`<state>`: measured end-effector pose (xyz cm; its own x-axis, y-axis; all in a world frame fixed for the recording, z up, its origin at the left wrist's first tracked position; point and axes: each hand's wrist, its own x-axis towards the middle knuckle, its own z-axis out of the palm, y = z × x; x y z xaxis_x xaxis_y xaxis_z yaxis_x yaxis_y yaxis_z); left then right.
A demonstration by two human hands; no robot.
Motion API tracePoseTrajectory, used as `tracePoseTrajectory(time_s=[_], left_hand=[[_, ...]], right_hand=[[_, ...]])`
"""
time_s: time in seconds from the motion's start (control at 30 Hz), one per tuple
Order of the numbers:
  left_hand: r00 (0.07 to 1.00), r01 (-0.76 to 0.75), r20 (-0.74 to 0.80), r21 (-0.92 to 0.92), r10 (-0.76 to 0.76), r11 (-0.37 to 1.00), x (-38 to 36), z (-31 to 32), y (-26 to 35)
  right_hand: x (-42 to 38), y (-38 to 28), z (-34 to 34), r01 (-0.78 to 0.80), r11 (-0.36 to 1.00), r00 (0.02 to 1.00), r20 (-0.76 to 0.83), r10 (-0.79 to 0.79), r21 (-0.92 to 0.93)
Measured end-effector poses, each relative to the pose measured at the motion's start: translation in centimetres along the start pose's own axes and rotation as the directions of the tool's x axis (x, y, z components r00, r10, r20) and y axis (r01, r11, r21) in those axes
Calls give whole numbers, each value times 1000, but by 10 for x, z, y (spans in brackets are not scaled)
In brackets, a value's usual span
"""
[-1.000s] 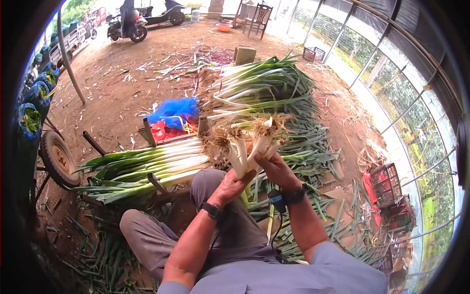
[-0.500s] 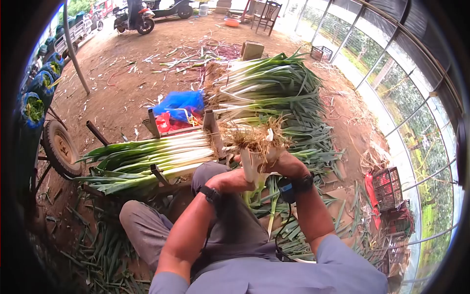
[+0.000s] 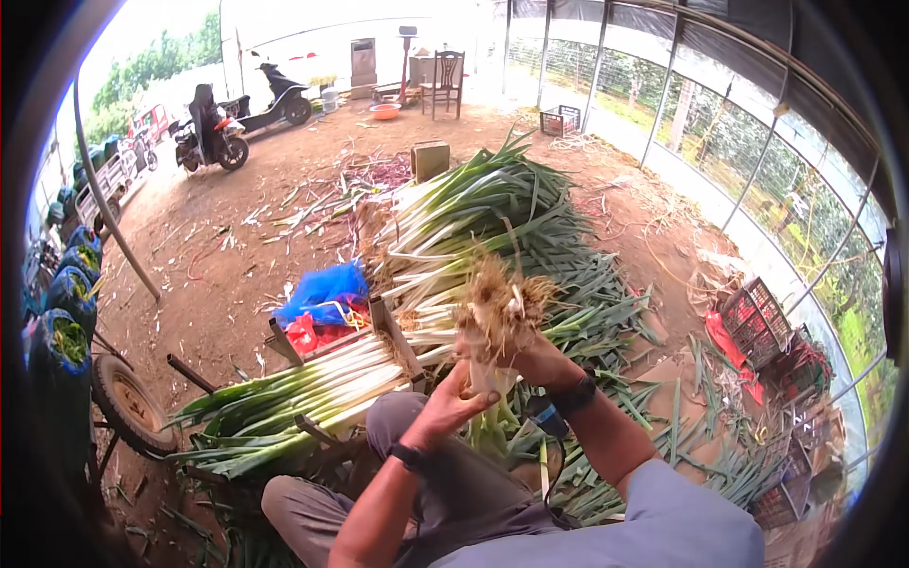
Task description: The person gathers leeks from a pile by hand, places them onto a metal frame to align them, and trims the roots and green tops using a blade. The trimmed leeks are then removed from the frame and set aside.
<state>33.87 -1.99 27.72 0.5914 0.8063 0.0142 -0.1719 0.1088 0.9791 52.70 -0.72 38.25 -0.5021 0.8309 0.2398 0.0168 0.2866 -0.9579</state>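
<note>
A bunch of leeks (image 3: 492,317) is upright in front of me, its shaggy brown roots on top and its green leaves hanging down. My right hand (image 3: 542,362) is wrapped round the white stems just under the roots. At the left side of the bunch is my left hand (image 3: 456,402), thumb and fingers bent against the stems. Beyond them lies a large pile of leeks (image 3: 511,204), roots to the left. Left of my knee, trimmed leeks (image 3: 322,388) rest in a metal-framed rack (image 3: 393,333).
Blue netting (image 3: 327,289) and a red bag lie behind the rack. A wheel (image 3: 133,402) and filled bags stand at left. Dark crates (image 3: 756,317) are at right. Loose leaves cover the ground around my legs. Scooters (image 3: 213,133), a chair (image 3: 443,83) and an orange basin are farther back.
My view has tilted up and turned. The leek bunch stays between my hands, and my left hand has loosened and shifted slightly down and left on the stems.
</note>
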Motion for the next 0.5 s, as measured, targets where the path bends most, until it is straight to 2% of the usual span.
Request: tracePoseTrajectory(time_s=[0.03, 0.07, 0.1, 0.13, 0.17, 0.2, 0.23, 0.3, 0.33, 0.37, 0.4, 0.43, 0.5], left_hand=[[966, -221, -127, 52, 226, 974, 7, 15, -9], [917, -291, -241, 135, 316, 947, 15, 26, -19], [846, -348, -342, 226, 408, 910, 20, 36, -23], [793, -314, -389, 399, 469, 861, 23, 43, -26], [793, -318, -384, 401, 473, 859, 21, 52, -21], [729, -283, -337, 645, 597, 710, 16, 62, -11], [666, -214, -253, 836, 702, 505, 11, 73, -1], [658, -183, -250, 862, 710, 473, 20, 86, 5], [586, -218, -307, 832, 750, 511, 34, 82, -4], [510, -256, -367, 799, 778, 544, 48, 77, -11], [660, -187, -404, 729, 634, 659, 60, 62, -17], [660, -184, -409, 725, 630, 663, 63, 60, -11], [766, -330, -315, 556, 561, 763, 62, 59, -3]], right_hand=[[0, -17, 4, 74, 991, 984, -153, -90, -111], [-1, -20, 8, 88, 987, 964, -263, -49, 138], [0, -23, 8, 95, 986, 963, -265, -55, 140], [3, -26, 6, 141, 984, 924, -370, -90, 112], [4, -28, 3, 181, 980, 874, -470, -124, 77], [5, -27, -3, 263, 963, 828, -501, -252, -51], [4, -28, -4, 267, 962, 826, -501, -258, -57], [3, -40, 7, 146, 962, 777, -575, -255, -230], [-1, -51, 17, 112, 984, 796, -580, -174, -141], [2, -54, 29, 205, 964, 755, -599, -266, -169], [1, -45, 30, 221, 953, 776, -553, -302, -209], [0, -41, 31, 234, 940, 798, -504, -332, -248], [-1, -54, 8, 217, 776, 798, -351, -490, -592]])
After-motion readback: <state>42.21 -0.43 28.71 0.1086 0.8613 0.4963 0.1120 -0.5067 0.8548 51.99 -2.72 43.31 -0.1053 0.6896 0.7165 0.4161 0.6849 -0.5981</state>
